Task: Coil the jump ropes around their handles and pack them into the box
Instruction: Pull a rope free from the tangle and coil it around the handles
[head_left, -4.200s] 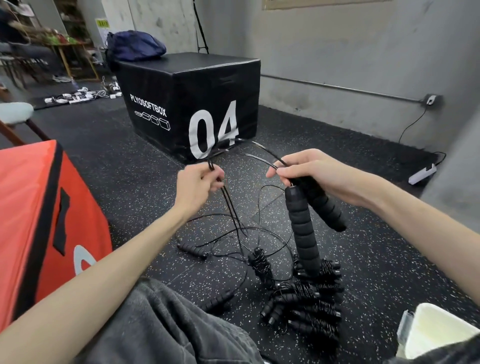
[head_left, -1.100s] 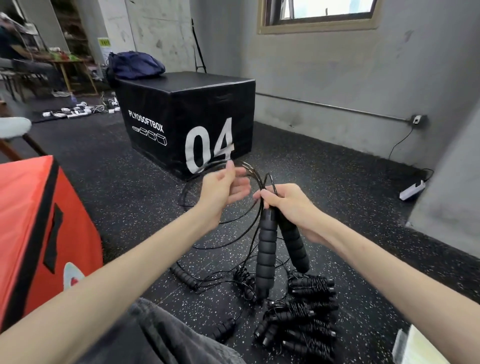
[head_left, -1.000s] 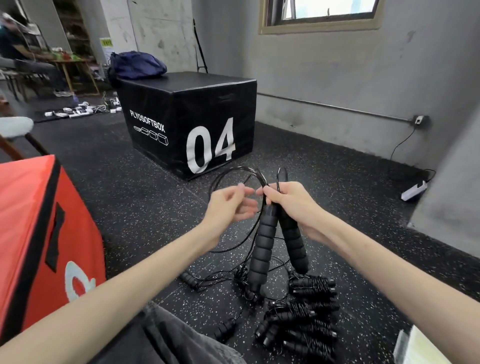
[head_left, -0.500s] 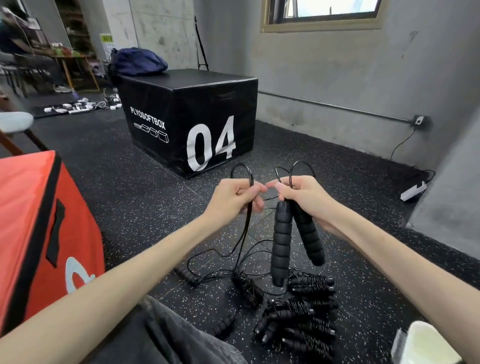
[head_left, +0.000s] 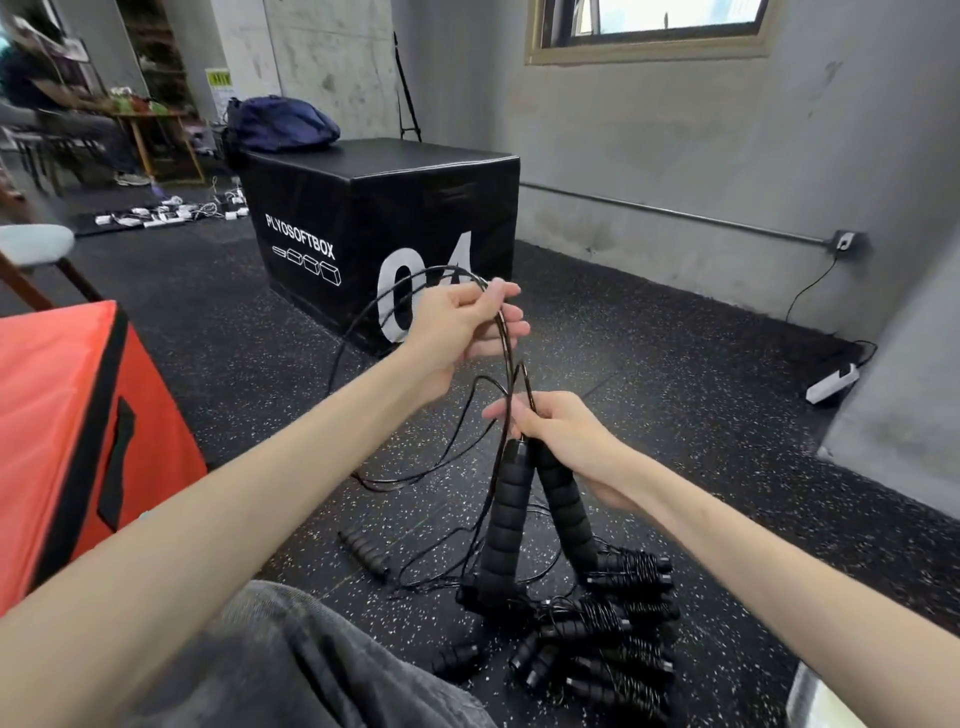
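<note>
My right hand (head_left: 563, 436) grips the tops of two black foam jump rope handles (head_left: 506, 519), which hang down side by side over the floor. Their thin black cord (head_left: 506, 343) arcs up from the handles into my left hand (head_left: 462, 332), which holds a loop of it higher and further away; the slack trails down to the floor. Below the handles lies a pile of coiled ropes (head_left: 608, 634) wound round their handles. Loose black handles (head_left: 363, 551) lie on the floor to the left of the pile.
A black plyo box marked 04 (head_left: 384, 228) stands ahead with a blue bag (head_left: 280, 124) behind it. An orange soft box (head_left: 67, 426) is at my left. A white container's edge (head_left: 826, 701) shows at bottom right. A power strip (head_left: 831, 382) lies by the wall.
My left hand has lifted away from my right hand, up and forward, drawing a larger loop of cord. My right hand with the two handles has dropped lower.
</note>
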